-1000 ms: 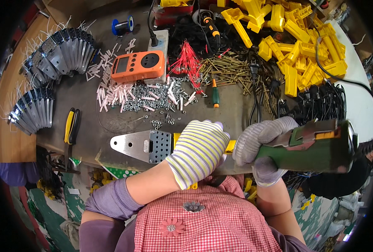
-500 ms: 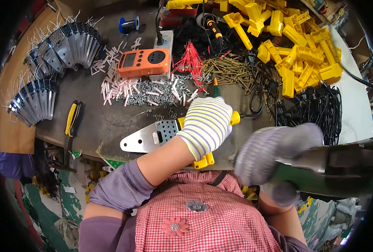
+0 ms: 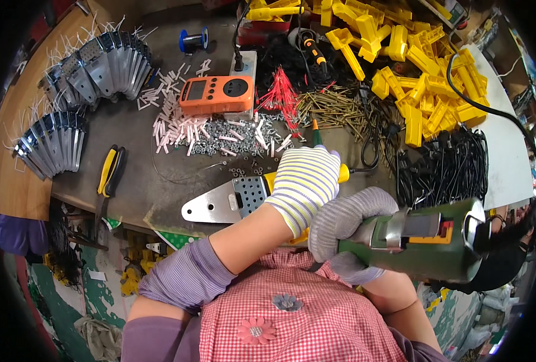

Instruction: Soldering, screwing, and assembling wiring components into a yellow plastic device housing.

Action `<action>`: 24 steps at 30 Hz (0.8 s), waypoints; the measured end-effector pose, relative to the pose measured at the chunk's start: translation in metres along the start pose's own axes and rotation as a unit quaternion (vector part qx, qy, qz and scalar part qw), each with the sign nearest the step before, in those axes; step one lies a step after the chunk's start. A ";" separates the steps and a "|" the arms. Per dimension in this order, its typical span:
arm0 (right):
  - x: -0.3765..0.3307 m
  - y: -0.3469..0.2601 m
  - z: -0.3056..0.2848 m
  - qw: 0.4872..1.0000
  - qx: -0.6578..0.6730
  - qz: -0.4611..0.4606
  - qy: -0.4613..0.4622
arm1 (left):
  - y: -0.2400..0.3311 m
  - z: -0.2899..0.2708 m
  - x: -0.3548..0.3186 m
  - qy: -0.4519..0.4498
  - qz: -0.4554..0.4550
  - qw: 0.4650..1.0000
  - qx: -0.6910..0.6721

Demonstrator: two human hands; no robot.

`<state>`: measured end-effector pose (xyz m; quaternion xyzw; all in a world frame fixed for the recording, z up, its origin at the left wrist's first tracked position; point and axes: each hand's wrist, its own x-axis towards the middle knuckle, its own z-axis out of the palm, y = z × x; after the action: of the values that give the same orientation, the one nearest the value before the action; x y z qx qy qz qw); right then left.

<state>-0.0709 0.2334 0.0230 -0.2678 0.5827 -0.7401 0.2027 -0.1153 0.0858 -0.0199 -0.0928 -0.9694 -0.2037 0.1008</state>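
My left hand (image 3: 307,178), in a yellow-and-purple striped glove, is closed round the yellow handle (image 3: 344,174) of a tool with a tapered metal plate (image 3: 216,206) that points left. A perforated metal sleeve (image 3: 253,192) sits between plate and handle, and a black cord leaves the handle's right end. Close to my left knuckles stands a slim green piece with an orange tip (image 3: 315,128). My right hand (image 3: 346,226), in a grey glove, grips a green power tool (image 3: 424,250) just right of the yellow handle. Its working end is hidden by the glove.
An orange meter (image 3: 216,95) stands behind small nuts (image 3: 210,136) and pink-white tubes. Brass screws (image 3: 334,108), yellow handle shells (image 3: 428,90) and coiled black cords (image 3: 443,166) lie at right. Yellow-black pliers (image 3: 110,172) and finished-looking metal plates (image 3: 50,145) are at left.
My right hand has brought the green power tool left, nearer to my left hand, and turned it. My left hand keeps hold of the yellow handle. The whole view has shifted slightly.
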 end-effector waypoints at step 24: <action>-0.023 -0.030 0.021 0.962 -0.072 0.261 0.023 | 0.003 0.005 0.004 0.009 -0.013 1.000 -0.016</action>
<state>-0.0391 0.2388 0.0517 -0.1033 0.6889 -0.6234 0.3551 -0.1190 0.0908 -0.0224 -0.0799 -0.9663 -0.2212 0.1050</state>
